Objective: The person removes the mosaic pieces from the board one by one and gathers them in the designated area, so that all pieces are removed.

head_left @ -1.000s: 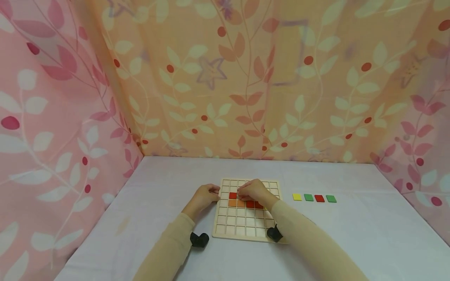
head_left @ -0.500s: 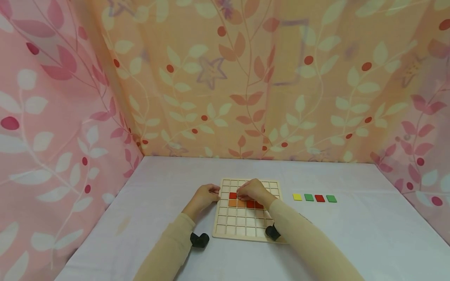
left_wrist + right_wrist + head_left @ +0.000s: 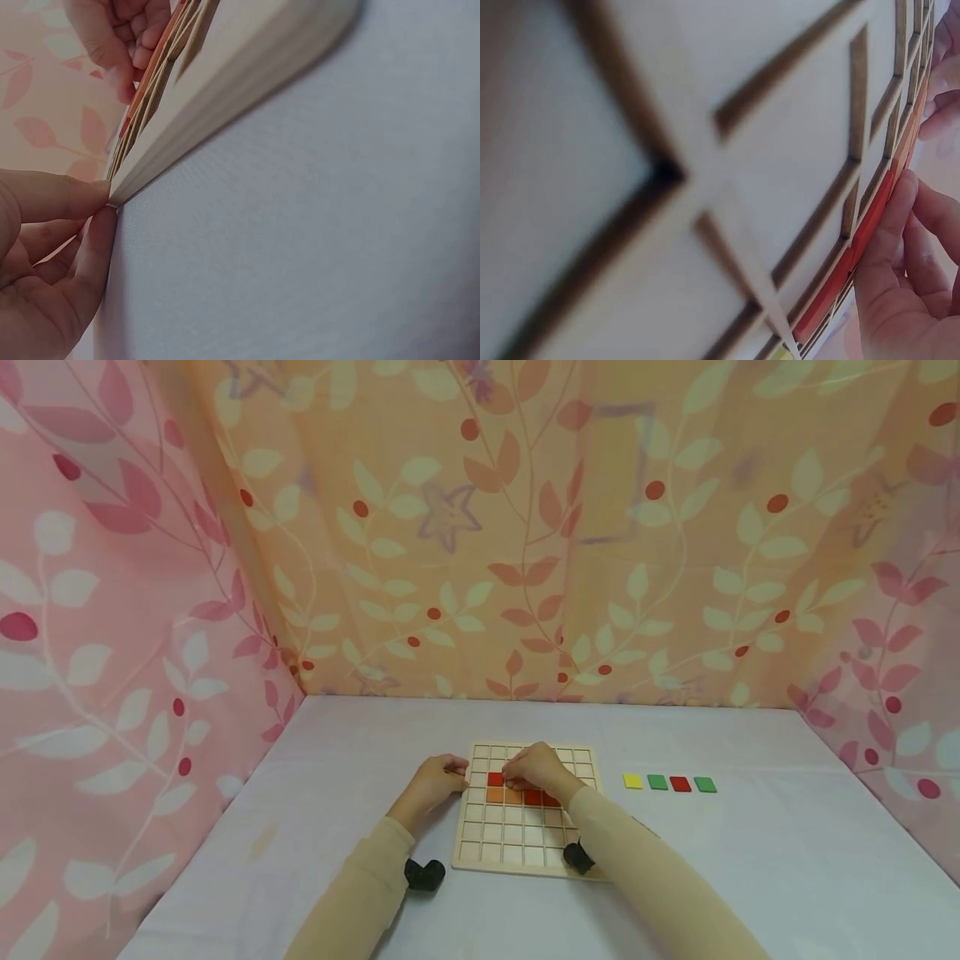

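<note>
My left hand [image 3: 437,780] pinches the left edge of a wooden grid board [image 3: 513,853] between thumb and fingers, as the left wrist view [image 3: 52,255] also shows. Over the board's upper middle, my right hand [image 3: 542,768] has its fingertips down at a cell beside a red tile [image 3: 496,779]. Whether a tile sits under those fingertips is hidden. One row nearer lie orange tiles [image 3: 495,794] and red tiles [image 3: 532,797], partly covered by the right hand. A bit of a yellow tile [image 3: 782,352] shows at the bottom of the right wrist view.
Right of the board, a yellow tile [image 3: 633,782], a green tile [image 3: 657,782], a red tile [image 3: 680,784] and another green tile [image 3: 705,785] lie in a row on the white table [image 3: 750,860]. Leaf-patterned cloth [image 3: 450,568] hangs at the back and sides.
The right hand has shifted very slightly left over the same part of the board. The left hand stays on the board's edge, and the row of loose tiles is unchanged.
</note>
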The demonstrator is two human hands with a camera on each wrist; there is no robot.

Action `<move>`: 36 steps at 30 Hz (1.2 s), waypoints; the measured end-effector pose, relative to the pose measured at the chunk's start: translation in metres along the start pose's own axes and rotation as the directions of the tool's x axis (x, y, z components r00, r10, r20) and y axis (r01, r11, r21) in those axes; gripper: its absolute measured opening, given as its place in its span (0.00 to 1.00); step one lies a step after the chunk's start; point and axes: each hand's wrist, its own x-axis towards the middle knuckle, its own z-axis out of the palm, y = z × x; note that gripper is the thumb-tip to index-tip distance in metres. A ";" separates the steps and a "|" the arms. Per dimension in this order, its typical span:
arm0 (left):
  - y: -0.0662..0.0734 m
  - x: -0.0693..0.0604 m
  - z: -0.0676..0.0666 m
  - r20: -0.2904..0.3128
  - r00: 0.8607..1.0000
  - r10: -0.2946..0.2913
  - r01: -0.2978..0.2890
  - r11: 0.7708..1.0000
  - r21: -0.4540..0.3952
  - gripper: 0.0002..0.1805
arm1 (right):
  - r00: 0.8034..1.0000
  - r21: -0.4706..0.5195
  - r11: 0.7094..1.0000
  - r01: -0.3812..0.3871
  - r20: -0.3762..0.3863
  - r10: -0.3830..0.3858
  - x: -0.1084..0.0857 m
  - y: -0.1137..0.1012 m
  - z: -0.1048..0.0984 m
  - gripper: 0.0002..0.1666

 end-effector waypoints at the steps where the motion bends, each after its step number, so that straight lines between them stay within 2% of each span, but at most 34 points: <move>1: 0.000 0.000 0.000 0.001 1.000 0.000 0.000 1.000 -0.002 0.19 | 1.000 -0.005 1.000 0.002 -0.001 -0.002 0.000 0.000 0.000 0.08; 13: -0.002 0.000 -0.001 0.004 1.000 -0.001 0.001 1.000 -0.002 0.19 | 1.000 -0.024 1.000 0.008 -0.022 -0.009 -0.001 -0.001 0.003 0.06; 30: -0.003 0.002 -0.001 0.011 1.000 0.003 -0.003 1.000 -0.017 0.19 | 0.998 0.027 1.000 0.005 -0.059 -0.004 -0.004 -0.003 0.007 0.08; 36: -0.002 0.003 0.000 0.009 1.000 -0.002 0.002 1.000 -0.014 0.19 | 0.998 0.001 1.000 0.009 -0.065 -0.009 -0.004 -0.004 0.009 0.07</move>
